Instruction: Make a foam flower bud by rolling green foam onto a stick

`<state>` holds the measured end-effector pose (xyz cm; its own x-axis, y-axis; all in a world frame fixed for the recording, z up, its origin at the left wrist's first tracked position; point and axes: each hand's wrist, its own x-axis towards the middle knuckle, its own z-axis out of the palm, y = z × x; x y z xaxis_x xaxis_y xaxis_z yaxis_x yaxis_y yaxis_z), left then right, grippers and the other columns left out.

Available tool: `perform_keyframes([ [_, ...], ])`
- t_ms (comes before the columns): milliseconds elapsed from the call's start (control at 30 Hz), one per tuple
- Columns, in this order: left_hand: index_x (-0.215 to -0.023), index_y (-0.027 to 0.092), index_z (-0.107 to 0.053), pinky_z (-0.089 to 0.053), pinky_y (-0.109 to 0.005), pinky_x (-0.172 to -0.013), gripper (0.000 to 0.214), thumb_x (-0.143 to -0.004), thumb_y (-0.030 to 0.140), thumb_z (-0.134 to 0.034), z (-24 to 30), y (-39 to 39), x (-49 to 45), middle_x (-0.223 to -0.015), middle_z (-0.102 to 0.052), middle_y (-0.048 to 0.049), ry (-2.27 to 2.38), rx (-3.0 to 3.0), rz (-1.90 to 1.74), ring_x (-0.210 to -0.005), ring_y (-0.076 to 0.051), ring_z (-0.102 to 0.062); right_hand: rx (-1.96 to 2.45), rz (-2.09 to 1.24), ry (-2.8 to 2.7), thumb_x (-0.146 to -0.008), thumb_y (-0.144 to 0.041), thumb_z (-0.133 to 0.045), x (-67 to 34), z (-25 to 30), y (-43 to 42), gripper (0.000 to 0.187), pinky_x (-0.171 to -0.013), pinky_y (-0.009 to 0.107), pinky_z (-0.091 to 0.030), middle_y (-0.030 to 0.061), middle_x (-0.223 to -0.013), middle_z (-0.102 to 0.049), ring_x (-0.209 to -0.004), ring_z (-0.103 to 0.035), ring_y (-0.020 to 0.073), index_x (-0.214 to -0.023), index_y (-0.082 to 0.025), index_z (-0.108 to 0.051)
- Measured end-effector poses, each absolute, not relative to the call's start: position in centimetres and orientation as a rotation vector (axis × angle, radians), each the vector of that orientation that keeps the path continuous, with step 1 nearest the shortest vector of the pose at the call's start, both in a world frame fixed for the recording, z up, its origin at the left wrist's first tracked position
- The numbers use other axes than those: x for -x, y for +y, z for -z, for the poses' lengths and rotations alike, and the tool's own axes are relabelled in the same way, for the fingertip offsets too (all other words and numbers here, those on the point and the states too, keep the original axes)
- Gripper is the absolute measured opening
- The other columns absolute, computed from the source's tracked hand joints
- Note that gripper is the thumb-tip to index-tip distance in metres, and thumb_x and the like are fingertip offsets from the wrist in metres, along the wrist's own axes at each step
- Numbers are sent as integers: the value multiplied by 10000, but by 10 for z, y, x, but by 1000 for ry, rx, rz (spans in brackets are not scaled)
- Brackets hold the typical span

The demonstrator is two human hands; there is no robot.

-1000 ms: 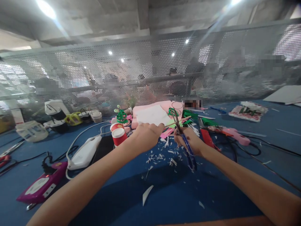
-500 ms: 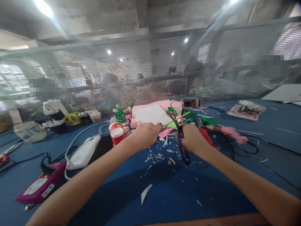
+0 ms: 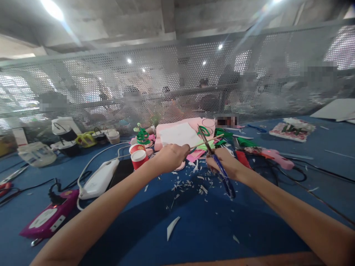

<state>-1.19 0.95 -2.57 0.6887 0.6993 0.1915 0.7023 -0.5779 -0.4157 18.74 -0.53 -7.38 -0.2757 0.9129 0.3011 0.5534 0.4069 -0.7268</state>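
The right hand point(image 3: 224, 162) holds metal-bladed scissors point(image 3: 217, 163) with glossy plastic handles; the left hand point(image 3: 172, 158), a wooden-looking stick point(image 3: 216, 137). Beyond both hands lies matt white paper point(image 3: 179, 133); below them, a smooth blue table point(image 3: 199, 229).

Ceiling lamps point(image 3: 52, 10) flare in pale streaks, soft shadow darkens the blue table point(image 3: 199, 232), and the mesh point(image 3: 183, 70) looks hazy.

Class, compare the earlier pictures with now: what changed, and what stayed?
The handle end of the blue-handled scissors in the right hand has swung to the right since half a second ago. The left hand has shifted slightly, uncovering a pale pink piece below it. Neither hand let go: the left keeps the thin stick, the right the scissors. The red cups stayed put.
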Motion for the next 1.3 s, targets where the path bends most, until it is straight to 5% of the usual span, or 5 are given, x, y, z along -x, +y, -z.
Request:
perform_keyframes([
  [467, -799, 156, -540, -395, -215, -604, 292, -893, 261, -285, 47, 29, 17, -640, -568, -31, -1080, 2804, 496, -604, -122, -534, 1096, -983, -1863, -695, -188, -483, -191, 75, -2, 216, -397, 217, -360, -17, -412, -493, -390, -487, 108, -480, -170, -477],
  [833, -821, 168, -527, -344, -228, -546, 199, -865, 220, -339, 60, 31, 16, -602, -532, -14, -1065, 2846, 758, -556, -129, -506, 1013, -1014, -1886, -680, -186, -511, -193, 80, 9, 218, -407, 226, -386, -7, -428, -515, -395, -493, 108, -462, -168, -519],
  [1100, -737, 189, -518, -293, -220, -495, 151, -829, 235, -408, 82, 38, 17, -497, -458, 31, -980, 2925, 1155, -444, -93, -397, 926, -1387, -1411, -759, -360, -391, -213, 82, 34, 327, -289, 194, -267, -56, -334, -355, -274, -260, 58, -476, -196, -389],
  [1300, -691, 176, -499, -301, -180, -417, 245, -846, 331, -389, 85, 47, 19, -415, -447, 62, -1344, 2875, 1511, -366, -66, -411, 1170, -1329, -1373, -708, -433, -537, -228, 87, 44, 349, -307, 197, -288, -53, -327, -377, -278, -306, 62, -488, -178, -446],
])
